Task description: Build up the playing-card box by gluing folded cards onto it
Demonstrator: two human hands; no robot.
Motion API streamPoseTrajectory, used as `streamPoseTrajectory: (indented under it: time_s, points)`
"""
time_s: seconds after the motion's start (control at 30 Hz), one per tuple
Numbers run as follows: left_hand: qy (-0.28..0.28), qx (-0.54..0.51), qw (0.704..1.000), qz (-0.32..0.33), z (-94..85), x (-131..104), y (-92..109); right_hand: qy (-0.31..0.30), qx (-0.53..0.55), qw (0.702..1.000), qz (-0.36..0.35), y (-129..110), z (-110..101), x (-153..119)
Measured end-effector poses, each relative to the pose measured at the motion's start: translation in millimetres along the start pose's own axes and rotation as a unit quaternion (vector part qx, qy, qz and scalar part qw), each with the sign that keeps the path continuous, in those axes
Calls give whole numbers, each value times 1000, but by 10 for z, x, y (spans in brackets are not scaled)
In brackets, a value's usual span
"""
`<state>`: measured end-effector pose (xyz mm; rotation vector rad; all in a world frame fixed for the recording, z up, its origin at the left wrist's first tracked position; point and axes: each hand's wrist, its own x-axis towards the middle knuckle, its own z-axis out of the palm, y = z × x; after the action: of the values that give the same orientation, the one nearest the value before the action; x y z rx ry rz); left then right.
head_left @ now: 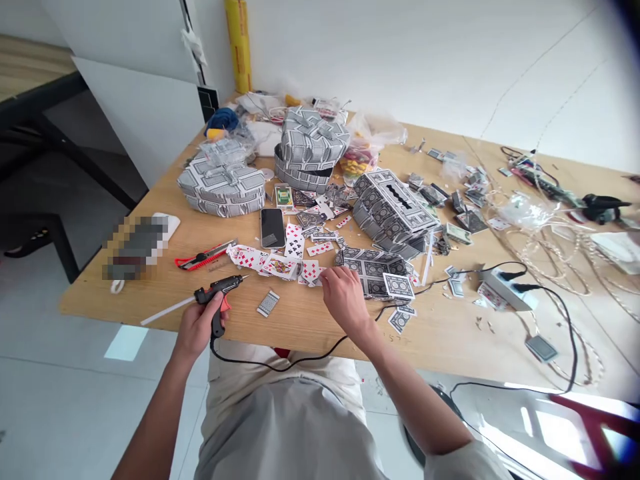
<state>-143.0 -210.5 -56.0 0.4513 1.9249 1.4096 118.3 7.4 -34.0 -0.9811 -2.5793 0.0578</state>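
Note:
My left hand is closed round a black and orange glue gun, its nozzle pointing right and a white glue stick out of its back. My right hand has its fingers bent at the right end of a strip of joined playing cards; its fingertips meet the strip's edge, and the grip itself is partly hidden. Just right of that hand lies an open tray made of dark patterned cards, with one loose card on its front edge. A small cut card piece lies between my hands.
A red utility knife and a phone lie behind the gun. Card-covered boxes stand farther back. The gun's black cord loops over the front edge to a power strip at right.

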Motion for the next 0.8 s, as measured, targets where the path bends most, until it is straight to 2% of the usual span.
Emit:
streamPoseTrajectory:
  time_s: [0.23,0.33,0.43,0.53,0.67,0.8]
  points:
    - [-26,-6,999,-35,-29,23,30,30,106,990,93,52,-316,181]
    - [-30,-9,999,-35,-34,24,11,33,167,980,102,33,-381,251]
    - [-35,-7,999,-17,-34,19,-12,-6,233,971,48,-64,-359,309]
    - [-34,0,999,-10,-38,21,-49,-57,243,968,-3,-183,-233,376]
    - [-31,21,999,-13,-47,36,-93,-109,165,977,-79,-268,15,484]
    - [-49,38,998,-13,-47,53,-51,-140,81,975,-155,-299,189,582]
